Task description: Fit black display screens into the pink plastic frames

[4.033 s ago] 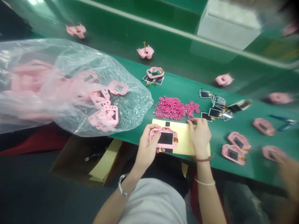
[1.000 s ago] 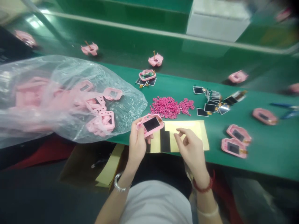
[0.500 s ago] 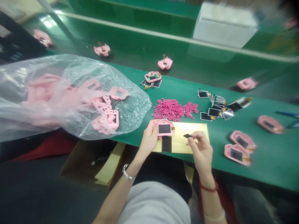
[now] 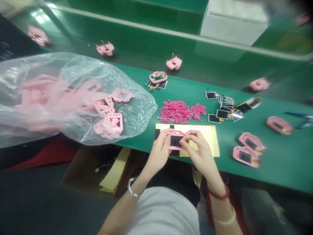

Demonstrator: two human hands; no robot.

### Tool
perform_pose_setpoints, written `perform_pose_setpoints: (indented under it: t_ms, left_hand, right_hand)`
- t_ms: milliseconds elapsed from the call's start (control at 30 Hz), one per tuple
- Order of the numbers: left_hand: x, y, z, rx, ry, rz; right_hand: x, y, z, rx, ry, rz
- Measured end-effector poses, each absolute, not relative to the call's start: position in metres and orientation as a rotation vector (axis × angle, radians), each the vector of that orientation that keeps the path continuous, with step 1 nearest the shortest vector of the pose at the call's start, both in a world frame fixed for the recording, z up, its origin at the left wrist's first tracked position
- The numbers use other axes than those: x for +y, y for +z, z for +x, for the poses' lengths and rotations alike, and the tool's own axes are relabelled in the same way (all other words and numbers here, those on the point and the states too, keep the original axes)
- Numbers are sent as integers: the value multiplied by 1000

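My left hand (image 4: pixel 159 149) grips the left side of a pink plastic casing (image 4: pixel 177 148) with a dark display screen (image 4: pixel 175 141) set in it. Against the right part of the same casing, my right hand (image 4: pixel 201 150) has its fingers bent, with the thumb and fingertips at the screen's right edge. Whether a small black piece is under those fingertips is hidden. Beneath both hands lies a yellow sheet (image 4: pixel 212 141) with black strips (image 4: pixel 174 153) on it, partly covered by the casing.
A clear plastic bag (image 4: pixel 137 112) of pink shells stands left. Behind the sheet is a pile of small magenta parts (image 4: pixel 176 112). Loose screens (image 4: pixel 223 114) lie right of it, then pink casings with screens (image 4: pixel 245 156) and blue-handled pliers (image 4: pixel 304 124). A white box (image 4: pixel 234 24) stands at the back.
My right hand has moved left from over the yellow sheet to the casing. The small black piece it pinched no longer shows. My left hand still holds the casing, slightly further right.
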State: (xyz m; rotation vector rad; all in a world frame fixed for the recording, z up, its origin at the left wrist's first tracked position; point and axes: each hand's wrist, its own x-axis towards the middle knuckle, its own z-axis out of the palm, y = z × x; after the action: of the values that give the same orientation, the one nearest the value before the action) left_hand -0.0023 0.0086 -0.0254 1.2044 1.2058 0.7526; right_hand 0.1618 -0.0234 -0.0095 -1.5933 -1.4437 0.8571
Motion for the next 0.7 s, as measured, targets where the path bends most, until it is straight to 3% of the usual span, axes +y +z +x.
perform_pose_setpoints:
  t_ms: [700]
  left_hand:
    - [9, -25, -5, 1200, 727, 1245]
  right_hand:
    - [-20, -14, 159, -1486, 827, -1615]
